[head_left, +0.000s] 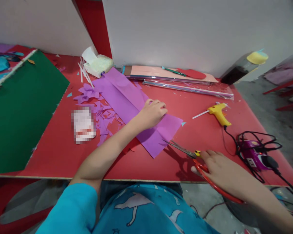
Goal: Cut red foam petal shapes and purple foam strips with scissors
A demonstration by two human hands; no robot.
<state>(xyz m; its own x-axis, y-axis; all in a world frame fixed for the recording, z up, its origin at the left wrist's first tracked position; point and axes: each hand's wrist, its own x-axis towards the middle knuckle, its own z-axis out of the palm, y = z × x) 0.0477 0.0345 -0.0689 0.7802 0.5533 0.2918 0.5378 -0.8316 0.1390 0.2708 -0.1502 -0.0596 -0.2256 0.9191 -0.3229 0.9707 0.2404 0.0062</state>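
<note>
A long purple paper sheet (pixel 127 100) lies diagonally on the red table (pixel 63 152). My left hand (pixel 152 113) rests on the sheet near its lower end, fingers curled and pressed down on the paper. My right hand (pixel 221 169) grips the red handles of a pair of scissors (pixel 185 151) near the table's front edge. The scissor blades point left, with their tips at the sheet's lower right edge.
Purple paper scraps (pixel 104 122) and a purple paper flower (pixel 88 92) lie left of the sheet. A yellow glue gun (pixel 218 113), a purple device with black cables (pixel 255 157), a green board (pixel 21 107) and stacked paper sheets (pixel 171 75) surround the work area.
</note>
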